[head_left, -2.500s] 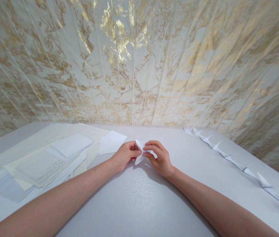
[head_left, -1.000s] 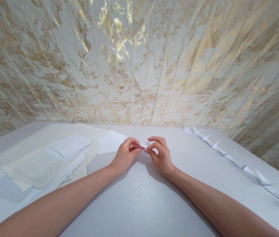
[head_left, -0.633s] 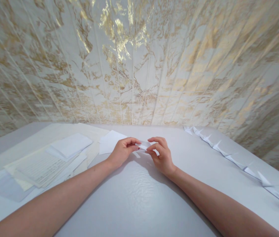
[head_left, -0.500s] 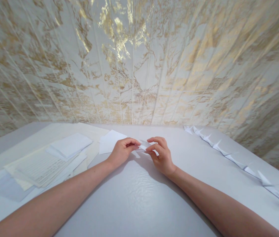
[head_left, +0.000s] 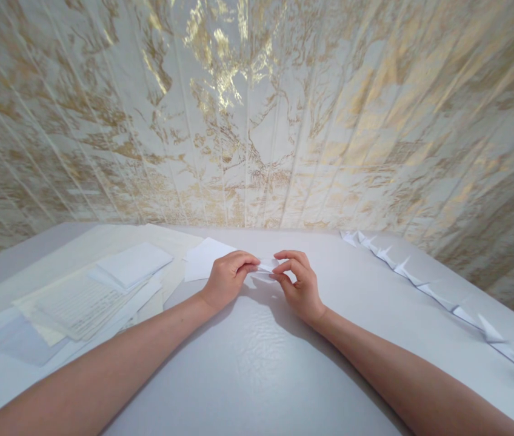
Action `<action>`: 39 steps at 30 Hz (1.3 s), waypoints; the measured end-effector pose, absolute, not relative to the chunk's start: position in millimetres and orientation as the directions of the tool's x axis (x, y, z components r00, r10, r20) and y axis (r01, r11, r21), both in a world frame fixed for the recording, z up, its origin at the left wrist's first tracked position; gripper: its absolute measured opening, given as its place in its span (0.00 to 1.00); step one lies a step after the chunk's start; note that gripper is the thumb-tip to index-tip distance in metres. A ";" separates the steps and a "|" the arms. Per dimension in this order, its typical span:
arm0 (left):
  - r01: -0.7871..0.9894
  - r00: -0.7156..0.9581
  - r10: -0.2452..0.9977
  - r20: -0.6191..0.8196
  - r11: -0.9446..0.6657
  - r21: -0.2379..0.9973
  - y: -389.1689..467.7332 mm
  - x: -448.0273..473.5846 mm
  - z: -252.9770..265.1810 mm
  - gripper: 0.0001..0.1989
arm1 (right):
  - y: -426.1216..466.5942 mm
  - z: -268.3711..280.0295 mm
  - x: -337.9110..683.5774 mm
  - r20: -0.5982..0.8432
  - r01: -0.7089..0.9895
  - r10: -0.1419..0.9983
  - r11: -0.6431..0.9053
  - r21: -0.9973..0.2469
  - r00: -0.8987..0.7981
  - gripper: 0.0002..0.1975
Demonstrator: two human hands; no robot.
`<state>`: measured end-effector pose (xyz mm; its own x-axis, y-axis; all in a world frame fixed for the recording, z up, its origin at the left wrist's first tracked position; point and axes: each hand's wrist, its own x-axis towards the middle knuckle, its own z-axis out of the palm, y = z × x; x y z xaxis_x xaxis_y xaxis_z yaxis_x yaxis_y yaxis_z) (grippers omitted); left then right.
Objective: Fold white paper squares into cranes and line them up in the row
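Between my hands, just above the table, is a small folded piece of white paper [head_left: 267, 266]. My left hand [head_left: 232, 275] pinches its left end between thumb and fingers. From the other side, my right hand [head_left: 300, 284] grips the paper's right end with thumb and curled fingers. The paper's exact folds are too small to make out, and the fingertips partly cover it. A flat white sheet [head_left: 205, 259] lies just behind my left hand.
Left of my arms, loose papers [head_left: 75, 309] spread over the table, some printed, with a folded white stack [head_left: 136, 265] on top. Along the right edge runs a row of pointed folded-paper figures [head_left: 425, 289]. A gold-patterned wall [head_left: 248, 121] stands behind the table [head_left: 257, 375].
The view has shifted slightly. Both hands stay on the folded paper, and my right fingers have moved a little around its right end.
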<state>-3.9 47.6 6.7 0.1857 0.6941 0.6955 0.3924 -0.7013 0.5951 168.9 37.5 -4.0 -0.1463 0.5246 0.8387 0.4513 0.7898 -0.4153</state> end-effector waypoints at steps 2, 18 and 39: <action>0.355 0.125 0.767 0.629 -0.627 0.693 46.9 -2.1 7.8 0.06 | 37.3 -3.5 168.7 0.831 0.451 0.540 0.779 -0.435 -0.132 0.06; -0.218 0.056 0.984 0.172 -0.156 0.963 50.2 3.5 7.4 0.04 | 38.7 -3.3 171.6 0.849 0.462 0.506 0.795 -0.393 -0.149 0.07; 0.416 0.182 0.811 0.556 -0.576 0.704 46.8 -5.0 13.1 0.04 | 39.6 -3.2 171.2 0.850 0.469 0.492 0.806 -0.362 -0.189 0.06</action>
